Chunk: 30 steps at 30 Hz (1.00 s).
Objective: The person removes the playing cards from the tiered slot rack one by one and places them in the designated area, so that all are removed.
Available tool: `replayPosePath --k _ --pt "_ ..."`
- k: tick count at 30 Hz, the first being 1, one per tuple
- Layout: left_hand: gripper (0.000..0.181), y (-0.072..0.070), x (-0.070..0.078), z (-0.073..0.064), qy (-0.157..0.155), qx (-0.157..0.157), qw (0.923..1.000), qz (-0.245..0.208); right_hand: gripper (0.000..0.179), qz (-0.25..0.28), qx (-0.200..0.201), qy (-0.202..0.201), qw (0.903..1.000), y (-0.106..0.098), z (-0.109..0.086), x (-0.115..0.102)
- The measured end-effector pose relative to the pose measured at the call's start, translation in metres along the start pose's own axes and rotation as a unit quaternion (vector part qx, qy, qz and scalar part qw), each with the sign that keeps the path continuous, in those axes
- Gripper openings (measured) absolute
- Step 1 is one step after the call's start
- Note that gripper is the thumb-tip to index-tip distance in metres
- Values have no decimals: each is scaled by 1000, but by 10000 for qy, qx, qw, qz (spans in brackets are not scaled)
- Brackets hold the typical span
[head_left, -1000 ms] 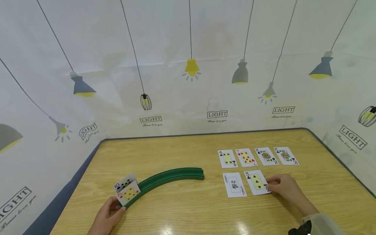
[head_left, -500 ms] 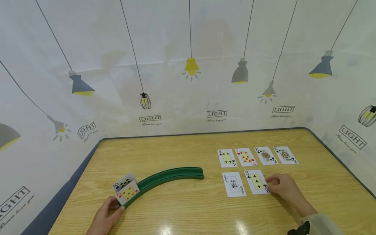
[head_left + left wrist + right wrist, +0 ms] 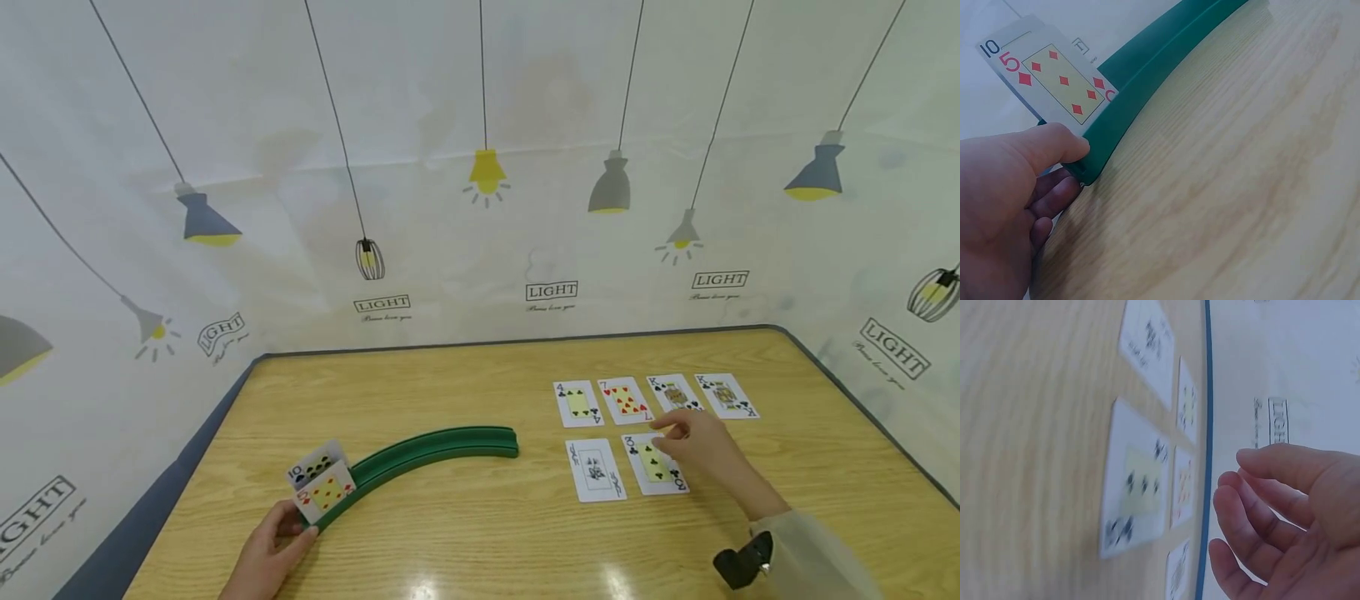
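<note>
My left hand [image 3: 266, 550] grips the near left end of a curved green card holder [image 3: 442, 443], thumb in front and fingers behind. In its groove stand two playing cards: a five of diamonds [image 3: 1063, 81] in front and a black ten [image 3: 317, 463] behind, mostly covered. My right hand [image 3: 701, 450] hovers over the right-hand cards, fingers loosely bent and holding nothing in the right wrist view. Below it a three of clubs [image 3: 1141, 484] lies face up, beside a joker [image 3: 596, 471].
Behind those two, a row of face-up cards holds a four of clubs [image 3: 578, 404], a seven of hearts [image 3: 626, 400], a king [image 3: 671, 392] partly behind my right hand, and another king [image 3: 726, 396]. A printed cloth wall [image 3: 450, 317] borders the wooden table [image 3: 465, 542].
My right hand has let go of the three of clubs' right edge and risen up and left over it. The card lies about where it was. My left hand and the holder stay put.
</note>
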<state>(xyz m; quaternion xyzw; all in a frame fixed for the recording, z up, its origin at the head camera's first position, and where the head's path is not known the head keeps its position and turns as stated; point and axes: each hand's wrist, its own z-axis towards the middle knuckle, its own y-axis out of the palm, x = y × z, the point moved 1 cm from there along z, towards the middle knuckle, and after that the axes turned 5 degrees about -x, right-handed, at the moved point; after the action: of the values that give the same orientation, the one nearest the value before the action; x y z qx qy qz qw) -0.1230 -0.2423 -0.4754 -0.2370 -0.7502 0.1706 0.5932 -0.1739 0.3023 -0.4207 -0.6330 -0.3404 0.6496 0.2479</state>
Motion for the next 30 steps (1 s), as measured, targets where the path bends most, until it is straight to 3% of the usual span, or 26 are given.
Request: replayPosePath --k 8,16,24,30 --pt "43 0 -2 1 72 48 10000 30 22 186 -347 -720 9966 20 30 -52" --pt "46 1 -2 3 82 39 10000 13 16 273 -749 -1279 9886 56 57 -97" --pt "44 -1 -2 1 95 82 9999 45 18 579 -1282 -2115 9672 96 73 -138" --pt "41 0 -3 1 101 85 9998 -114 20 731 -1649 -2276 9569 126 77 -168"
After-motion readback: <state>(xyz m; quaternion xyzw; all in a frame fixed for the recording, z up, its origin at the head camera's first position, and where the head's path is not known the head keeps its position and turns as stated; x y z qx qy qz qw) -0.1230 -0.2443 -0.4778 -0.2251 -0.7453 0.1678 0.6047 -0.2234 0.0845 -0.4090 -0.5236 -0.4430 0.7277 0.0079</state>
